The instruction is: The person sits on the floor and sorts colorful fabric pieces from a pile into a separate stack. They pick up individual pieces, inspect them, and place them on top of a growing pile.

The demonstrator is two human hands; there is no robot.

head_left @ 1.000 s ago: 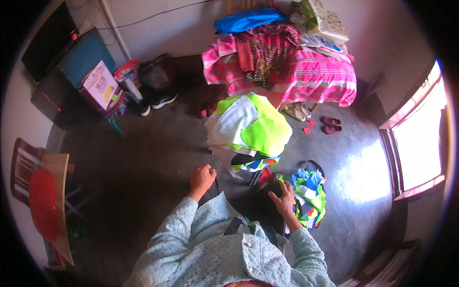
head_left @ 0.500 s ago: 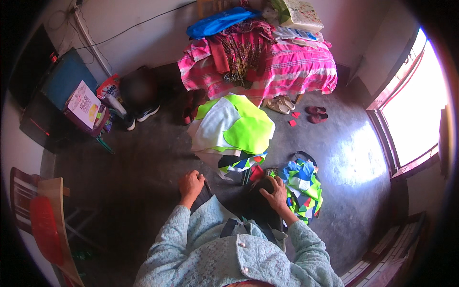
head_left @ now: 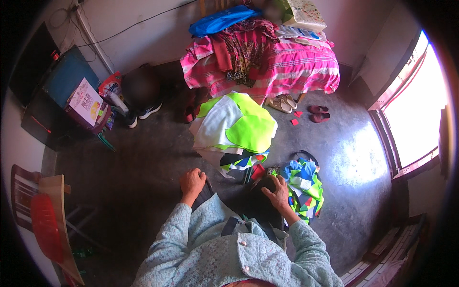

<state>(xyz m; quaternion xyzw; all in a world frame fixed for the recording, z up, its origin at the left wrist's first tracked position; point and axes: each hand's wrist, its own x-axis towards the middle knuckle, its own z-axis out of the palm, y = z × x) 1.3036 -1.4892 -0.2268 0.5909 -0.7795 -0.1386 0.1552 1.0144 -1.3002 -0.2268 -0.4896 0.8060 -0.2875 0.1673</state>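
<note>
My left hand [head_left: 192,185] rests on my left knee, fingers draped over its front and their tips hidden. On my right knee lies my right hand [head_left: 278,193], thumb spread from the fingers. Neither hand holds anything that I can see. Just ahead of my knees is a raised stack of neon green and white cloth pieces [head_left: 256,125], edges hanging down and its support mostly hidden. Close by my right hand, a heap of mixed cloth scraps [head_left: 305,186] in green, blue and white sits low beside my leg. A red cloth scrap [head_left: 258,171] shows between the two.
A bed or bench with a pink checked cover [head_left: 306,64] stands at the back, bearing clothes and a blue bag [head_left: 222,21]. Shoes [head_left: 319,114] lie before it. Boxes [head_left: 86,101] stand at left, a wooden chair [head_left: 52,210] nearer. Bright light enters the doorway [head_left: 413,119] at right.
The whole view has shifted very slightly. My hands stay on my knees, and the cloth has not moved.
</note>
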